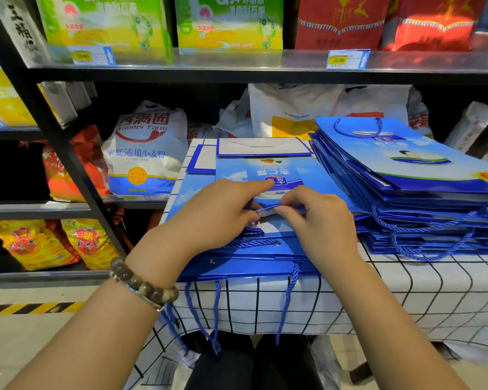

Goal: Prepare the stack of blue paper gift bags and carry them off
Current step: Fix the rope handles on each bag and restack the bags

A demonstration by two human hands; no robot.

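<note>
pinching the blue cord handle (268, 207) of the top bag (319, 175), we have our left hand (217, 213) and right hand (320, 219) close together, fingers curled on it, left forefinger (252, 186) straight on the print. the bag tops our near stack (245, 267) of blue gift bags on the checked tablecloth (406, 294), a fanned stack (423, 178) just beside it.

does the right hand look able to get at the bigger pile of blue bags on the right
Probably yes: the pile lies uncovered just beside the right hand, though it must first release the rope handle.
</note>
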